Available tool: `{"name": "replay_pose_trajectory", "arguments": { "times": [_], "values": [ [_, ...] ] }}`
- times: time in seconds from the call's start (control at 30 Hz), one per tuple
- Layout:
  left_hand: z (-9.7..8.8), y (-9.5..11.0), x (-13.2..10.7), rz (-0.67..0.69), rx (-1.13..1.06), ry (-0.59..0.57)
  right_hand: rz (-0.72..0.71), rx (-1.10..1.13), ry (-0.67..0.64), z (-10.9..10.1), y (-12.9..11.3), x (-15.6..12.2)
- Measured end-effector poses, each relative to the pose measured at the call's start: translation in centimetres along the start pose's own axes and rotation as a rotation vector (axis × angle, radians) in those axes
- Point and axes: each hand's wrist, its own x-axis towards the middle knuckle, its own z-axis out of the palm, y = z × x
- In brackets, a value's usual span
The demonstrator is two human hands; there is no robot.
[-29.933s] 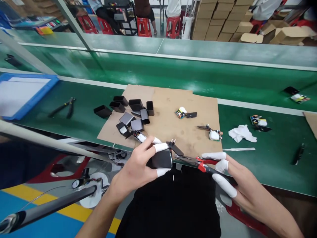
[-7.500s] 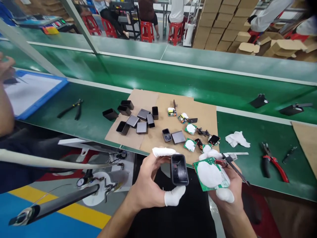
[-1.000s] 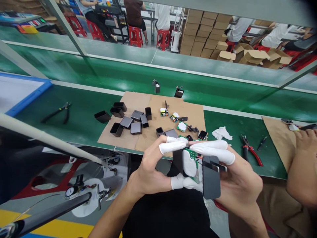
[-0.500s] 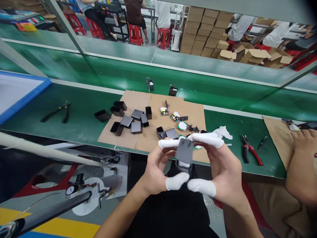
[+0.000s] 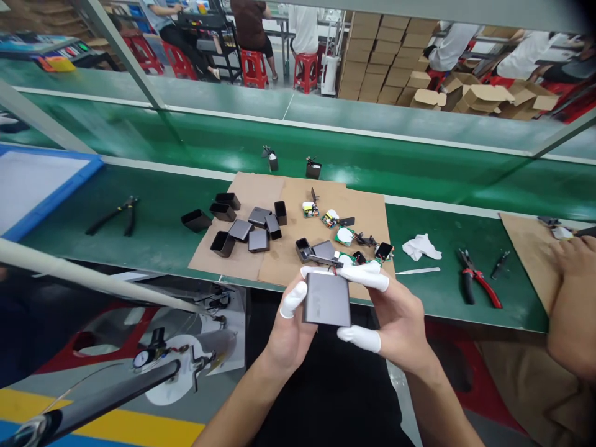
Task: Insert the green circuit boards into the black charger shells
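Observation:
Between my hands is a dark grey charger housing, its broad flat face turned up toward me. A small dark cap piece sticks out at its far end, with a bit of red wire showing. My left hand holds the left side, thumb at the upper left edge and fingers behind. White finger cots cover the fingertips of both hands. My right hand grips the right side, forefinger along the far end and thumb by the near right corner. Behind them, circuit boards with attached plug parts lie on cardboard.
Several dark housings lie left on the cardboard. Two chargers with open tops, one a dark case, stand behind. Pliers lie left; red-handled pliers, a white cloth and a co-worker's arm are at right.
My hands have moved slightly left and turned the charger, so its broad face shows instead of its narrow end. My left thumb has shifted up from the near end to the upper left edge.

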Motion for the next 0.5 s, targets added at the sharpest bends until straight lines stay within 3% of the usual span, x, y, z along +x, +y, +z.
{"name": "replay_pose_trajectory", "arguments": {
  "times": [0.13,0.2,0.37,0.5],
  "values": [
    [0.1,-0.4,0.5,0.088,0.036,0.317,0.138,0.107,0.091,0.3,0.9,0.1],
    [0.3,-0.8,0.7,0.095,0.059,0.408,0.229,0.187,0.145,0.6,1.5,0.4],
    [0.6,-1.9,0.5,0.079,0.026,0.349,0.405,0.234,0.265,1.3,2.6,1.4],
    [0.6,-2.3,0.2,0.070,0.027,0.392,0.433,0.243,0.259,1.4,2.5,1.9]
  ]
}}
